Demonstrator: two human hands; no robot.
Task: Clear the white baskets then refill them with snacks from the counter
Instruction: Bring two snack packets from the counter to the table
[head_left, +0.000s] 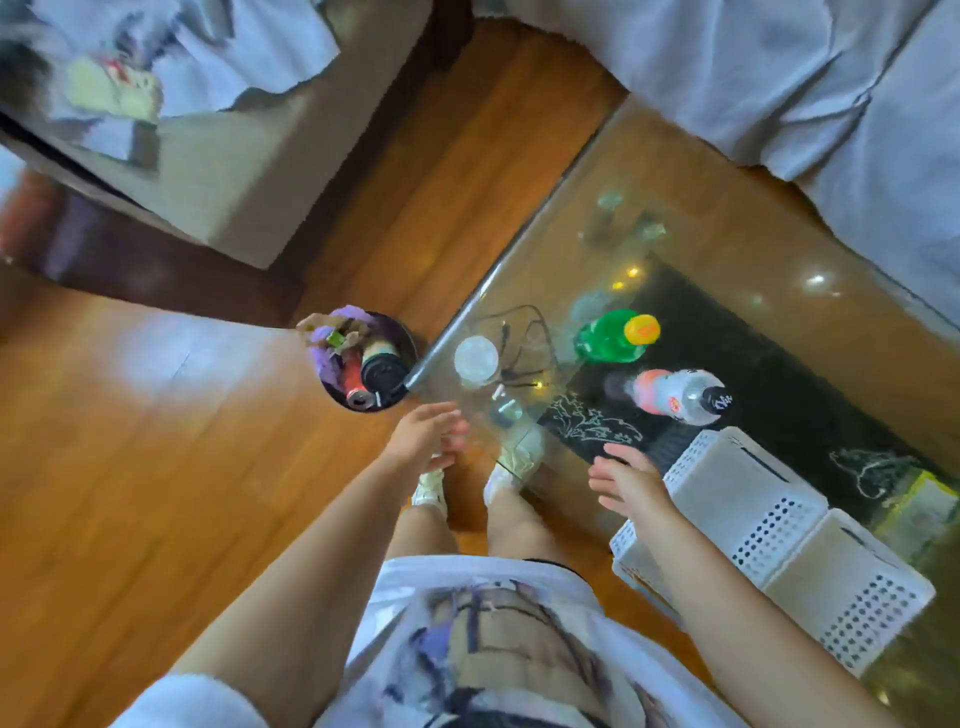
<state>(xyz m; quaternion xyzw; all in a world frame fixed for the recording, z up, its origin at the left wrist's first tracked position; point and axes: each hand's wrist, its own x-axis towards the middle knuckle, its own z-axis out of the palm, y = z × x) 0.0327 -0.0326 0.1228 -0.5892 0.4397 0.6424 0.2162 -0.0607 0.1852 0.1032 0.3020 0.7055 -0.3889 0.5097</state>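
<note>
both hands hang free over the floor, left hand (426, 434) and right hand (626, 480) each with a slack, spread grip on nothing. largest, the glass table (727, 197); on its near corner sit the white baskets (769, 535), seemingly upturned. smaller, a full bin (363, 358). best to turn a basket upright with both hands before refilling.

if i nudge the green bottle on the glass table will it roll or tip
The green bottle stands upright on smooth glass, so it would probably slide first. Tall and narrow, it may tip if pushed near its yellow cap. Once down, its round body would likely roll.
</note>
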